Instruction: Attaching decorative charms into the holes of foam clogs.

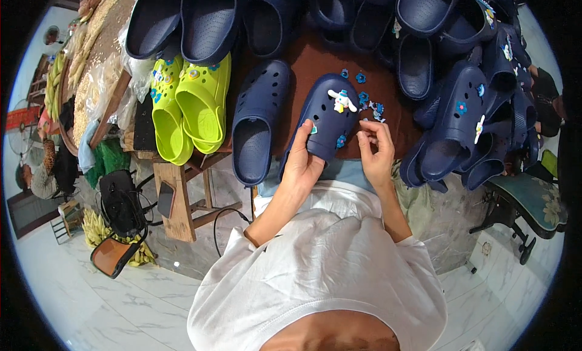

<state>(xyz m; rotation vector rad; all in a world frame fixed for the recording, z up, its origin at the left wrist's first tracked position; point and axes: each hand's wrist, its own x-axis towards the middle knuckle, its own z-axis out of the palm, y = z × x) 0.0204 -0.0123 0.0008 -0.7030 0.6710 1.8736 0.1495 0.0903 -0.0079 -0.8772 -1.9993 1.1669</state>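
My left hand [301,160] grips the heel end of a navy blue clog [330,117] lying toe-away on a brown table [315,57]. The clog carries a white cartoon charm [342,100] and small blue flower charms. My right hand [376,146] hovers at the clog's right side, its fingertips pinched on a small charm [364,121] that is too tiny to make out. Loose blue flower charms [370,102] lie on the table just beyond it.
A second navy clog [259,117] lies left of the held one, then a lime green pair [189,102]. Several navy clogs [467,120] pile up at the right and along the back. A wooden bench [176,196], a black bag [121,202] and bananas [97,229] are at left; a chair [533,199] at right.
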